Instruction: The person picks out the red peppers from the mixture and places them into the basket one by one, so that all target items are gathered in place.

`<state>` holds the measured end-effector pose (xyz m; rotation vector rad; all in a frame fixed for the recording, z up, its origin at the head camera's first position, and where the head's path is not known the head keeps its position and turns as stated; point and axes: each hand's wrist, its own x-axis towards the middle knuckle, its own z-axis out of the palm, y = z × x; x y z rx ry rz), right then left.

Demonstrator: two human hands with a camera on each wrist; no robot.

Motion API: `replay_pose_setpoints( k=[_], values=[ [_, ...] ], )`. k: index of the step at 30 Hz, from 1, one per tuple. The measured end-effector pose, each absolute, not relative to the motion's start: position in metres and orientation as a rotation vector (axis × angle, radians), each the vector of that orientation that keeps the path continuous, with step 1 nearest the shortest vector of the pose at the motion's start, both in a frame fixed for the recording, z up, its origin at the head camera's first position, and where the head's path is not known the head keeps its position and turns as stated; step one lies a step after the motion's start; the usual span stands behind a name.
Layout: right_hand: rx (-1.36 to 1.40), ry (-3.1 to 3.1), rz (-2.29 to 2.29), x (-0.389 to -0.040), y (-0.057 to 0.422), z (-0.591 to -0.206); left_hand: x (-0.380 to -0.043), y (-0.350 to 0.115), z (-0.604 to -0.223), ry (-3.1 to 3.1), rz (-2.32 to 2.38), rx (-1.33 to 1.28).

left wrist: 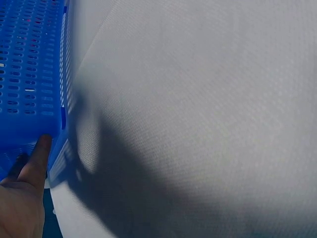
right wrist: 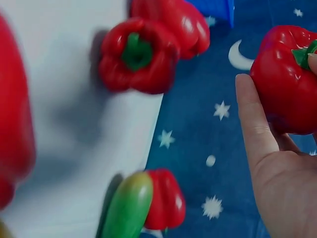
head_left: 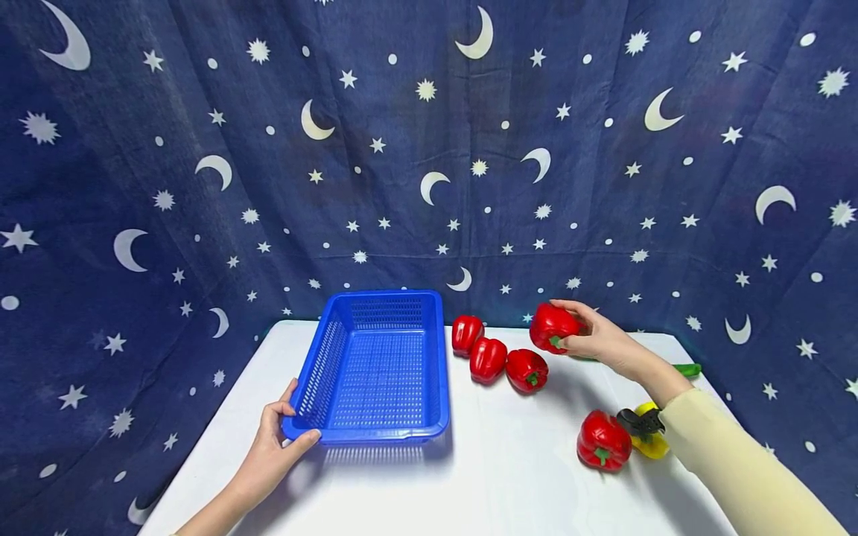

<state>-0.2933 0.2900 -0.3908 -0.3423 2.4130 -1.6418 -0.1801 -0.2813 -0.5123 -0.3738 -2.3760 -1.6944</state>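
Observation:
My left hand (head_left: 269, 445) grips the near left corner of a blue plastic basket (head_left: 382, 435), thumb on the front rim and fingers along the side. No contents show in the basket. On the right, my right hand (head_left: 603, 342) holds a red bell pepper (head_left: 551, 326) above the table, its green stem towards me. In the right wrist view, that held pepper (right wrist: 287, 87) sits between thumb and fingers. Just right of the basket lie three red bell peppers, the closest to my right hand being this red bell pepper (head_left: 526, 371).
Another red bell pepper (head_left: 603, 441) lies at the near right beside a yellow item (head_left: 652, 441) with a dark, blurred part over it. A green cucumber-like vegetable (right wrist: 130, 206) and a red pepper (right wrist: 167, 198) lie near the table's edge. A starry blue curtain (head_left: 429, 149) surrounds the white table (head_left: 496, 461).

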Motion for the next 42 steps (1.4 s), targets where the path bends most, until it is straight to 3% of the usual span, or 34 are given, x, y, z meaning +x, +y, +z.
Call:
replay_pose_setpoints(
  k=[19,42],
  values=[
    [-0.59,2.163,-1.79,-0.314,0.206,-0.371,-0.18,-0.283,-0.515,-2.331,-1.673,-0.423],
    [-0.574,2.012,-1.853,-0.36,0.084,-0.365,-0.178,-0.279,-0.508,-2.393,-1.597,-0.378]
  ],
)
